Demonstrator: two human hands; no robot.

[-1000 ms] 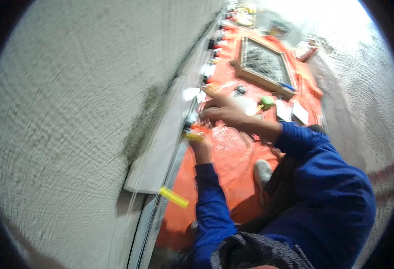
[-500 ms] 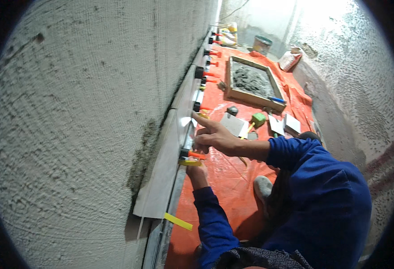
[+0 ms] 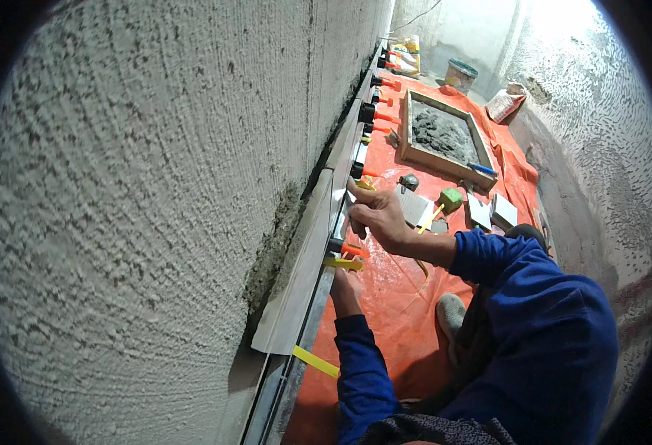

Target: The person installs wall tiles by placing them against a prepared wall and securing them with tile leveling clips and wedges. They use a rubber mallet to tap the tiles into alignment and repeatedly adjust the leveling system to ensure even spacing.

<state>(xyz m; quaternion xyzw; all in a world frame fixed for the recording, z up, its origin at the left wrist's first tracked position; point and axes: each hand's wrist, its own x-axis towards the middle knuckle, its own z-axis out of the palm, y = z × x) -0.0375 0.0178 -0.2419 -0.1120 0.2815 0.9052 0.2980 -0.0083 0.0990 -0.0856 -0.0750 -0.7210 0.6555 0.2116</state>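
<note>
My right hand (image 3: 384, 219) reaches to the pale tile strip (image 3: 300, 278) along the foot of the wall. Its index finger is stretched to the strip's edge near a joint, the other fingers bent but loose, and nothing shows in it. Lower down, my left hand (image 3: 346, 293) is beside a black piece with an orange handle (image 3: 352, 249) and a yellow wedge (image 3: 343, 263). These cover its fingers, so its grip is hidden. Another yellow wedge (image 3: 316, 361) sticks out below the strip's near end. A metal rail (image 3: 296, 363) runs beneath the tiles.
Several more orange-handled black pieces (image 3: 368, 113) line the far tiles. An orange sheet (image 3: 396, 334) covers the floor. On it stand a wooden mortar tray (image 3: 456, 174), a green-headed mallet (image 3: 450, 199) and loose tiles (image 3: 415, 205). A bucket (image 3: 460, 75) and sacks (image 3: 505, 102) stand farther back.
The view has shifted, so the scene sits farther right. My right index finger stays by the same tile joint, its hand slightly more bent. My left hand remains by the yellow wedge.
</note>
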